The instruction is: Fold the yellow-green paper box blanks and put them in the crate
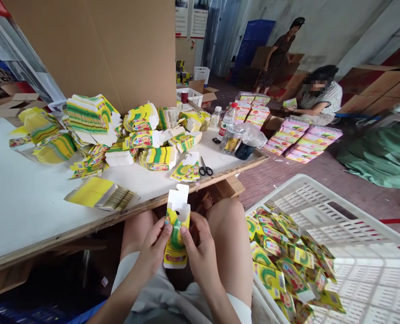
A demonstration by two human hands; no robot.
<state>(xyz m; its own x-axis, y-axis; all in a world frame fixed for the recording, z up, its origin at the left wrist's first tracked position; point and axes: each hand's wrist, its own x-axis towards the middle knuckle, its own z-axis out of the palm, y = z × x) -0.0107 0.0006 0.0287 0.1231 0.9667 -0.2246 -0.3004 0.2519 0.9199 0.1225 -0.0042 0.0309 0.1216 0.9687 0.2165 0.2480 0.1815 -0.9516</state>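
Note:
Above my lap I hold a small yellow and green printed carton [176, 238] upright between both hands, its white top flap [179, 194] standing up and its top end open. My left hand [154, 245] grips the carton's left side with the thumb on the front. My right hand [200, 245] grips its right side, thumb pressed on the front face and fingers behind. Stacks of flat, folded cartons of the same print [92, 117] lie on the white table [27, 198] ahead. A fanned bundle of flat cartons [100, 193] rests near the table's front edge.
A white plastic basket [365, 225] with many yellow-green packets [284, 256] stands at my right. Black scissors [205, 168], a red-capped bottle [227, 119], a clear jar [232, 138] and a dark cup [244, 150] sit on the table. Beyond, a person [321, 96] sits by pink boxes [316, 141].

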